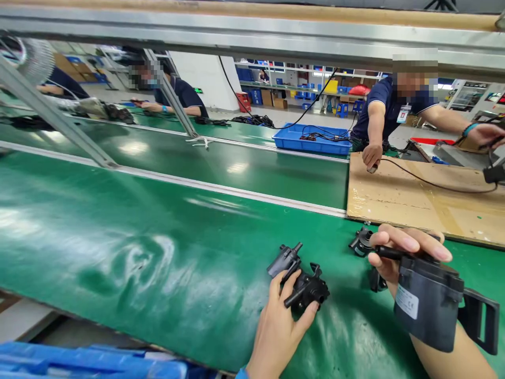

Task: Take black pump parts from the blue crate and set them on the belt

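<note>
The left hand (276, 329) rests on the green belt (158, 252), fingers curled loosely around a small black pump (307, 289). The right hand (398, 252) grips a larger black pump (428, 308), fingers closed over its top, just above the belt.

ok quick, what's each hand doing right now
left hand: closed on a small black pump part on the green belt
right hand: gripping a larger black pump

Green belt (118, 252) glossy, smooth, glare streaks. Black pump parts (303, 284) matt moulded plastic. Right-side pump body (428, 308) dark matt plastic, paper label. Far cardboard sheet (414, 200) brown, taped patches shiny. Overhead rail (252, 37) brushed metal.
</note>
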The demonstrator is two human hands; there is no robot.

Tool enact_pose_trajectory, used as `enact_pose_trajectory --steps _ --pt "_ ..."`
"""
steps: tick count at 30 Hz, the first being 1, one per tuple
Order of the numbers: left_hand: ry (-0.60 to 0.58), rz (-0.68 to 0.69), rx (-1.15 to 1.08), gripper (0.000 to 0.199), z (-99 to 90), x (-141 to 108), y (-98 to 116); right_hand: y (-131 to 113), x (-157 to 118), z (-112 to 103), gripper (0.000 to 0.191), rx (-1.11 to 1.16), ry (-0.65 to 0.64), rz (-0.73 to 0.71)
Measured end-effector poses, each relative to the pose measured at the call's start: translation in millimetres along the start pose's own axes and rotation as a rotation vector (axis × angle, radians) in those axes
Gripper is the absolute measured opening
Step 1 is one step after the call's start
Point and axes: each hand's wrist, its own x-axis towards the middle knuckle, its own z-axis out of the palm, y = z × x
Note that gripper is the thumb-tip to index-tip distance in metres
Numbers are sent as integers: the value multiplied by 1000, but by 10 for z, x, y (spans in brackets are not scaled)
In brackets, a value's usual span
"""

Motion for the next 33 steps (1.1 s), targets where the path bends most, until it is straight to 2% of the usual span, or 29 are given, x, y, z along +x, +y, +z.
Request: enact_pose_trajectory --steps 3,6,8,11,13,15,17,19,20,21,23,25,26,28,30,32,33 --pt "-16 -4 -37 59 7 -17 -36 19 -66 -56 27 45 100 -36" --pt "-32 -23 -96 61 -13 -68 -25 5 -76 -178 29 -213 118 -42" --pt "-55 -56 -151 63 -34 -98 1 14 -31 -304 31 -576 66 15" --pt "-115 -135 -252 71 -66 -127 19 131 69 -545 23 -1357 -21 127" --pt "-151 -163 -306 85 -91 -152 3 258 117 -702 24 -1811 -88 93" --pt "-163 -142 -355 106 -123 -184 -36 363 140 -804 30 -2107 -145 15" --pt "-145 -101 -430 124 -153 -215 -88 405 133 -800 35 -2307 -148 -37" --pt "-110 -81 -526 135 -176 -235 -135 399 74 -665 38 -2312 -119 -53" --pt "-91 -78 -564 133 -186 -239 -151 399 16 -557 39 -2238 -139 -48" --pt "-68 -83 -583 124 -198 -238 -159 413 -64 -432 38 -2130 -213 -25" --pt "22 -115 -546 87 -239 -211 -155 513 -282 -179 32 -1925 -469 21" --pt "182 -139 -400 48 -320 -133 -128 715 -532 17 28 -1922 -731 6" --pt "264 -135 -301 38 -375 -66 -110 840 -646 81 32 -1966 -808 -17" --pt "355 -77 -118 32 -493 131 -70 1090 -811 140 53 -2069 -851 -29" --pt "302 -6 23 36 -577 407 -22 1276 -874 129 60 -2123 -848 -46" --pt "121 31 171 42 -582 727 37 1354 -856 79 49 -2156 -853 -100" --pt "-8 30 252 44 -553 885 69 1349 -828 46 43 -2160 -862 -140"
